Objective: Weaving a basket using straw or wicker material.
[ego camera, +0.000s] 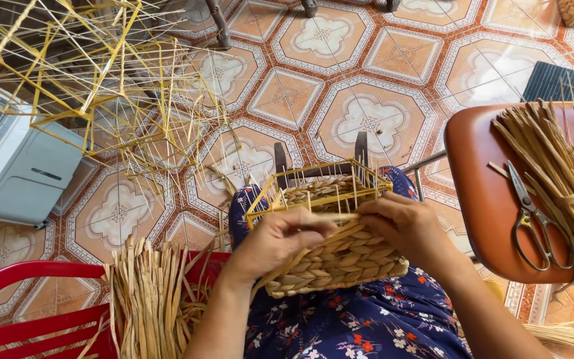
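- I see one half-woven basket (330,249) on the lap, both hands on it.
- My left hand (280,242) has its grip pinched on one straw strand (313,251); my right hand (403,226) clasps the basket's rim.
- One pair of scissors (533,223) lies beside a straw bundle (559,176) on the brown chair (483,199).

Patterned orange-and-white tiled floor (367,119), sunlit; brown chair (479,193) right, red chair (28,276) left, white appliance (14,166)

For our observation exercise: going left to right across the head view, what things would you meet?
White appliance → red plastic chair → loose bundle of straw strips → left hand → half-woven basket on its wire frame → right hand → brown stool → scissors
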